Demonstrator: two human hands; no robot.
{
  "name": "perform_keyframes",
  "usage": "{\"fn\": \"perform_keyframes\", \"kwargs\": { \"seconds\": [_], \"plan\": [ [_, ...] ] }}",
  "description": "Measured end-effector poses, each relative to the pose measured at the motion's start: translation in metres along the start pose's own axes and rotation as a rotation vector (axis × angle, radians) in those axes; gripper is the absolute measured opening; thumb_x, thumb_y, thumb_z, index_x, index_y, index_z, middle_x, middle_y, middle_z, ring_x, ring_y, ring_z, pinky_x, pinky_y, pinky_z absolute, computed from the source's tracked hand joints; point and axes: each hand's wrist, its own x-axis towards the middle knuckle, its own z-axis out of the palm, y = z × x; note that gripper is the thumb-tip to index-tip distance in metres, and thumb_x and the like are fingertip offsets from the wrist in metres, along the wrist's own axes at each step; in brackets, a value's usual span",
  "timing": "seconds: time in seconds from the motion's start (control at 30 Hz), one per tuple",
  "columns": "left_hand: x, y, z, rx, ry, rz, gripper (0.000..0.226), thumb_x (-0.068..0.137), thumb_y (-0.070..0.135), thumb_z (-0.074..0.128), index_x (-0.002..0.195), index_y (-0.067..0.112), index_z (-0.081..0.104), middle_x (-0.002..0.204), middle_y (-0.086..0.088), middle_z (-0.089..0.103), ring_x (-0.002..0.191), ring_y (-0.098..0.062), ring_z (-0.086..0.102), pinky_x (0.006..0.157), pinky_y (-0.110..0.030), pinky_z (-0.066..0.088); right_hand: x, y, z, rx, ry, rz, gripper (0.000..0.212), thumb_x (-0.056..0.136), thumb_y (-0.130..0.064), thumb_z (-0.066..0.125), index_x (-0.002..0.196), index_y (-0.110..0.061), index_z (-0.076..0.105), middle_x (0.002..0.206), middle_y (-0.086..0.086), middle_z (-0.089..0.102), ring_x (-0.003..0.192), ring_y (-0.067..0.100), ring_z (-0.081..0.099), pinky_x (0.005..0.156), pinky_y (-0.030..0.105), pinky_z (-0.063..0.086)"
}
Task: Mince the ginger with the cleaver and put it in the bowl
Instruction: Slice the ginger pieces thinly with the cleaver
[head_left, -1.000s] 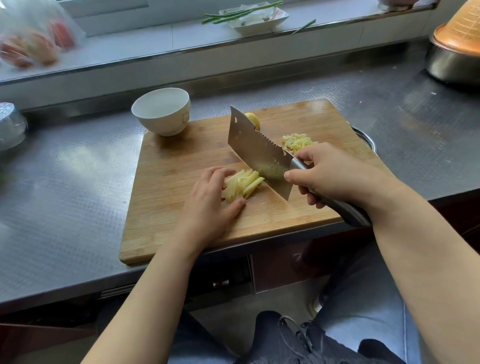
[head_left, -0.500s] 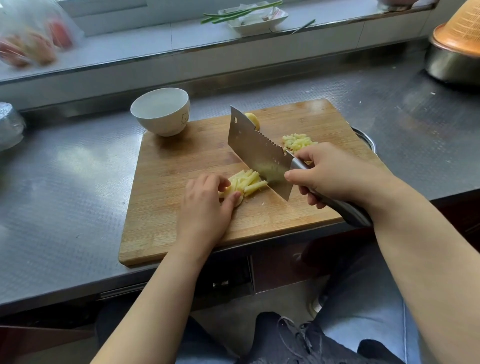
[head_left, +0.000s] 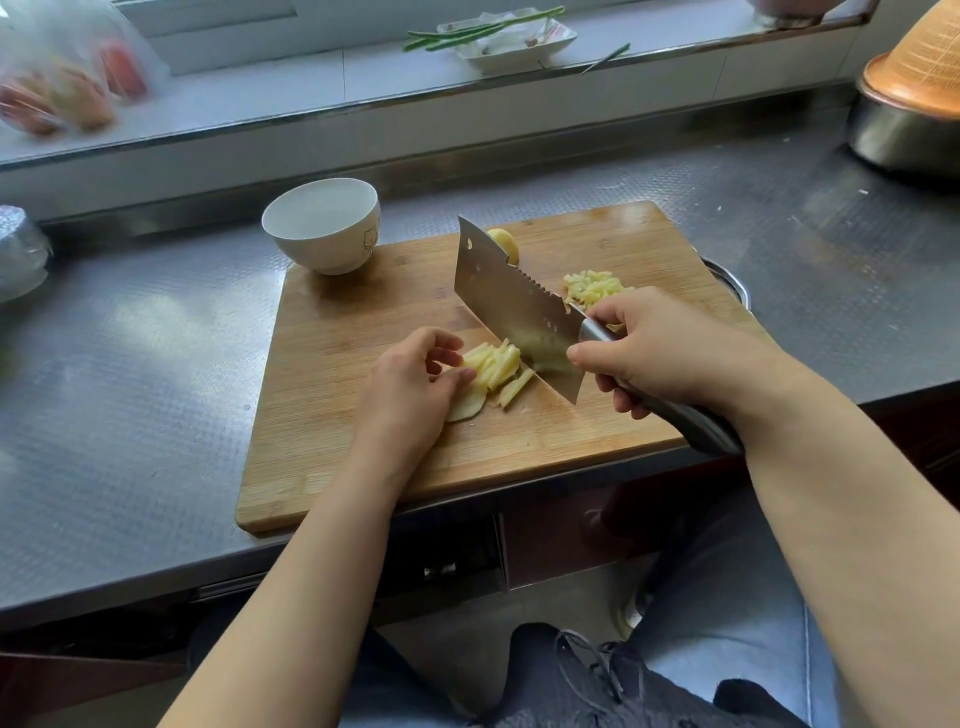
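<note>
A: What is the surface in the head view?

B: A grey metal counter (head_left: 130, 364) with a fine pattern. A wooden board (head_left: 363, 457) lies on it, reaching its near edge. Behind the counter is a low step, then a white sill (head_left: 260, 93).

A: What stands around?

B: On the sill, a white dish (head_left: 514, 39) with green stalks, and a blurred bag (head_left: 67, 78) far left. Far right, a metal pot (head_left: 904, 135) with an orange lid.

A: And the ginger?

B: Ginger strips (head_left: 493, 371) lie near the middle of the board. The left hand (head_left: 410, 384) holds them with curled fingers. The right hand (head_left: 670, 353) grips the cleaver (head_left: 514, 312), its edge just right of the strips. A minced pile (head_left: 592, 286) lies behind the blade, and a ginger piece (head_left: 506, 244) farther back. The white bowl (head_left: 324, 223) stands at the far left corner of the board.
</note>
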Motion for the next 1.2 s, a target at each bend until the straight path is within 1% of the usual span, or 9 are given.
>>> {"fn": "perform_keyframes", "kwargs": {
  "seconds": [0.13, 0.27, 0.37, 0.43, 0.57, 0.8, 0.9, 1.0, 1.2],
  "plan": [
    [0.005, 0.001, 0.003, -0.026, -0.029, 0.002, 0.020, 0.083, 0.026, 0.073, 0.099, 0.032, 0.063, 0.090, 0.015, 0.066, 0.092, -0.005, 0.060, 0.083, -0.034, 0.053, -0.001, 0.001, 0.000, 0.005, 0.000, -0.003, 0.006, 0.098, -0.018, 0.057, 0.097, -0.015, 0.062, 0.072, 0.009, 0.064, 0.050, 0.012, 0.060, 0.049, 0.026, 0.052],
    [0.007, 0.010, 0.005, -0.048, -0.079, 0.022, 0.019, 0.090, 0.033, 0.064, 0.107, 0.026, 0.060, 0.105, 0.011, 0.062, 0.097, -0.004, 0.058, 0.085, -0.028, 0.052, -0.001, 0.000, 0.001, -0.001, 0.001, -0.004, 0.006, 0.098, -0.017, 0.057, 0.099, -0.013, 0.062, 0.072, 0.010, 0.064, 0.051, 0.012, 0.060, 0.050, 0.027, 0.053],
    [0.000, 0.015, 0.013, 0.016, -0.199, 0.126, 0.059, 0.078, 0.059, 0.061, 0.123, 0.024, 0.046, 0.125, 0.006, 0.045, 0.116, -0.014, 0.048, 0.098, -0.032, 0.045, -0.001, 0.000, 0.001, -0.004, 0.008, -0.004, 0.008, 0.097, -0.017, 0.057, 0.096, -0.010, 0.062, 0.072, 0.010, 0.064, 0.050, 0.013, 0.060, 0.049, 0.027, 0.054],
    [-0.002, 0.015, 0.019, 0.173, -0.234, 0.185, 0.067, 0.073, 0.063, 0.061, 0.125, 0.027, 0.040, 0.131, 0.005, 0.035, 0.123, -0.017, 0.040, 0.103, -0.036, 0.039, -0.001, 0.000, 0.002, -0.009, 0.011, -0.004, 0.008, 0.097, -0.017, 0.058, 0.092, -0.012, 0.060, 0.071, 0.010, 0.063, 0.050, 0.013, 0.060, 0.048, 0.027, 0.053],
    [0.002, 0.014, 0.024, 0.173, -0.131, 0.189, 0.043, 0.083, 0.042, 0.064, 0.118, 0.025, 0.043, 0.124, 0.003, 0.039, 0.116, -0.018, 0.042, 0.101, -0.040, 0.040, -0.001, 0.001, 0.003, 0.011, 0.014, -0.007, 0.010, 0.096, -0.013, 0.058, 0.087, -0.011, 0.060, 0.068, 0.011, 0.060, 0.049, 0.014, 0.058, 0.047, 0.028, 0.051],
    [-0.001, 0.021, 0.035, 0.235, -0.052, 0.130, 0.035, 0.085, 0.038, 0.059, 0.115, 0.025, 0.046, 0.121, 0.002, 0.042, 0.111, -0.019, 0.039, 0.099, -0.033, 0.036, 0.003, -0.004, -0.007, -0.117, -0.043, -0.018, 0.009, 0.092, -0.012, 0.057, 0.083, -0.010, 0.060, 0.068, 0.011, 0.063, 0.049, 0.015, 0.060, 0.050, 0.030, 0.053],
    [0.000, 0.019, 0.033, 0.230, -0.065, 0.150, 0.035, 0.085, 0.040, 0.060, 0.113, 0.026, 0.045, 0.121, 0.002, 0.039, 0.112, -0.018, 0.035, 0.097, -0.031, 0.033, 0.009, -0.008, -0.004, -0.204, -0.081, 0.011, 0.006, 0.091, -0.014, 0.055, 0.087, -0.010, 0.057, 0.070, 0.012, 0.062, 0.052, 0.017, 0.060, 0.049, 0.029, 0.052],
    [0.003, 0.017, 0.027, 0.192, -0.127, 0.209, 0.028, 0.084, 0.040, 0.061, 0.104, 0.031, 0.044, 0.117, 0.006, 0.037, 0.112, -0.015, 0.030, 0.094, -0.030, 0.033, 0.016, -0.008, 0.001, -0.306, -0.024, 0.039, 0.010, 0.093, -0.015, 0.051, 0.083, -0.014, 0.051, 0.070, 0.012, 0.061, 0.052, 0.020, 0.058, 0.046, 0.029, 0.048],
    [0.004, 0.016, 0.027, 0.246, -0.140, 0.278, 0.012, 0.085, 0.034, 0.056, 0.093, 0.030, 0.048, 0.108, 0.008, 0.041, 0.106, -0.013, 0.031, 0.094, -0.036, 0.040, 0.013, -0.006, -0.004, -0.273, 0.065, -0.004, 0.008, 0.093, -0.013, 0.050, 0.086, -0.013, 0.052, 0.068, 0.011, 0.059, 0.050, 0.019, 0.056, 0.046, 0.030, 0.049]
  ]
}}
